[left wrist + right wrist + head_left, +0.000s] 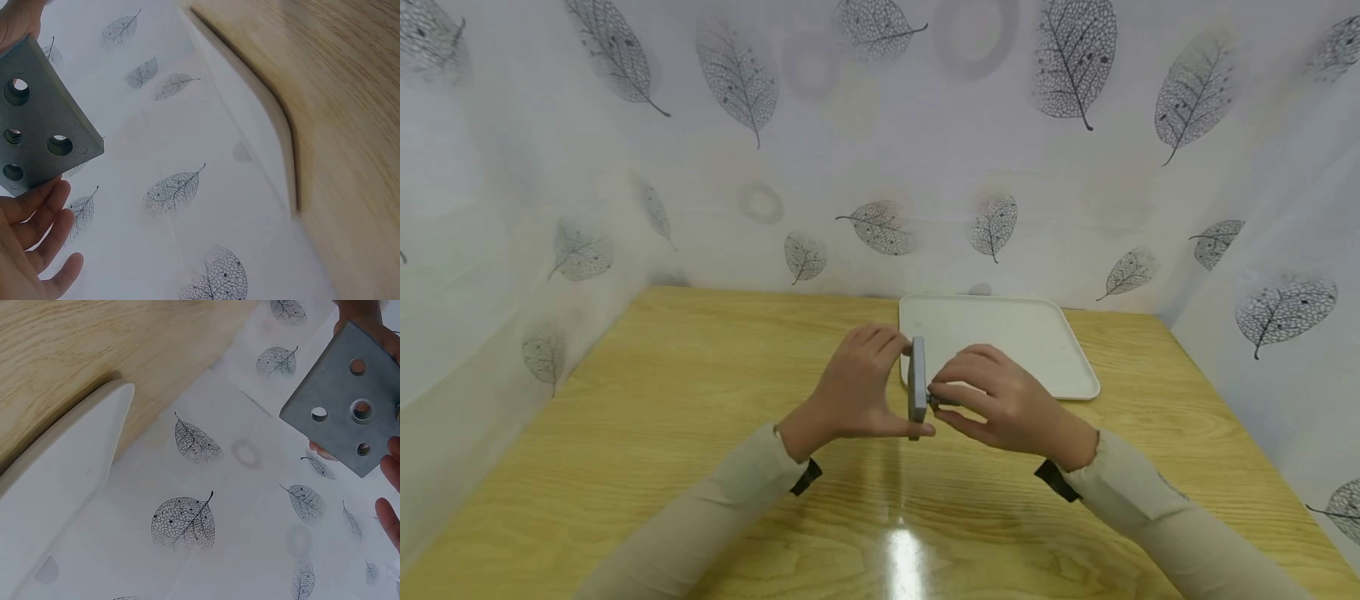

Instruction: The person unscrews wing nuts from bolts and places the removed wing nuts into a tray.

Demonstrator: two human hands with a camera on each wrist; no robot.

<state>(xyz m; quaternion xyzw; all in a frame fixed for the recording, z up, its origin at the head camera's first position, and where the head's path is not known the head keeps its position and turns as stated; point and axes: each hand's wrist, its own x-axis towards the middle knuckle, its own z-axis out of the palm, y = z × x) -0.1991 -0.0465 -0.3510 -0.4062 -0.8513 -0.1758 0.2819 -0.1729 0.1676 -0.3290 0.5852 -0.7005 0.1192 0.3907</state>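
My left hand (861,387) grips a grey square metal plate (917,379) by its edges, thumb below and fingers above, and holds it upright over the table. Several round holes go through the plate (44,119), and one of them shows a thread in the left wrist view. At the plate's right face, my right hand (1007,404) pinches a small dark metal piece (933,400) that looks like a bolt. The fingers hide most of it, so I cannot tell whether it sits in a hole. In the right wrist view the plate (334,394) shows its other face.
A white tray (1000,310) lies on the wooden table (737,358) at the back right, behind both hands. A pale curtain (880,150) with a leaf print stands along the back and sides of the table.
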